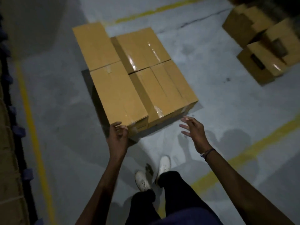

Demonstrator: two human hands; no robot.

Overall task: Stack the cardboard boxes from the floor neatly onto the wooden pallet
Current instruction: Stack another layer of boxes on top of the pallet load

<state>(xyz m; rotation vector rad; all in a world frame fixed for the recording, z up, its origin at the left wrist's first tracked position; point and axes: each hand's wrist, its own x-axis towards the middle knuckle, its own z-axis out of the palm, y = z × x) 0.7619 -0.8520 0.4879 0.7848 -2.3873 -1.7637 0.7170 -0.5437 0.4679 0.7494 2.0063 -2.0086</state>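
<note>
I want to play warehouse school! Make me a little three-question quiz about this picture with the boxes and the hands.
1. True or false: the right hand is gripping a box.
2. Which hand touches the near left box on the stack? A) left hand B) right hand C) neither
3. Fill in: the painted lines on the floor are ____.

Key
1. False: its fingers are spread, and it hangs clear of the near right box.
2. A: the left hand's fingers are at that box's near bottom corner.
3. Yellow.

More loose boxes wait on the floor at the far right.
</note>
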